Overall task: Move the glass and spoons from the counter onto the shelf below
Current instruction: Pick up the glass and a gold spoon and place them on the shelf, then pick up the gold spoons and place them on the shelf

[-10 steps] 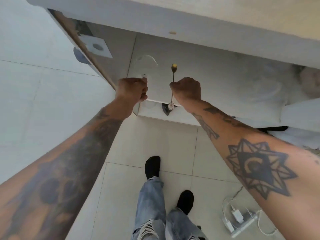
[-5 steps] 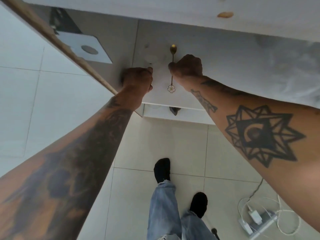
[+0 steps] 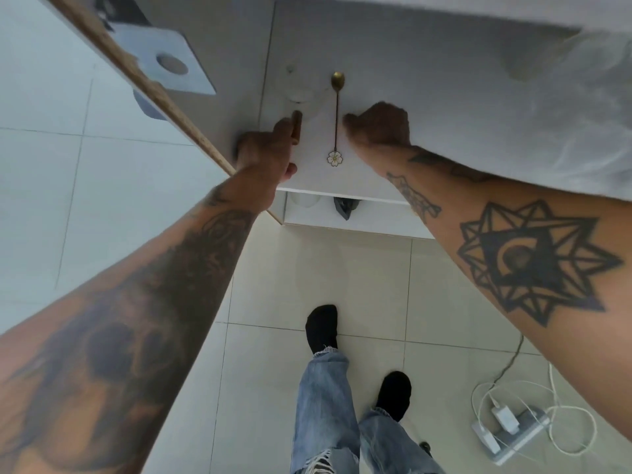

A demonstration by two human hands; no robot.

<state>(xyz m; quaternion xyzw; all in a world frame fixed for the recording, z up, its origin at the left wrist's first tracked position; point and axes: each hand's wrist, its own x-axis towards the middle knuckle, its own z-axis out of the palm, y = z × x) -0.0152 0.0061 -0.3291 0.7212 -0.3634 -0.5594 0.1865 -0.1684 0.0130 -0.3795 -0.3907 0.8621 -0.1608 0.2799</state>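
My left hand (image 3: 270, 145) pinches a wooden spoon (image 3: 297, 126) to lay beside the glass (image 3: 298, 85); right hand (image 3: 379, 124), fingers curled shut, rests beside the gold spoon (image 3: 336, 114) on the shelf (image 3: 444, 107).

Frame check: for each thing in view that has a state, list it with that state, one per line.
gold spoon: flat on the white shelf, free, flower end toward the person
glass: standing on the shelf, free
wooden piece: held in the left hand
right hand: fisted beside the spoon, not touching it
charger: plugged into the power strip on the floor
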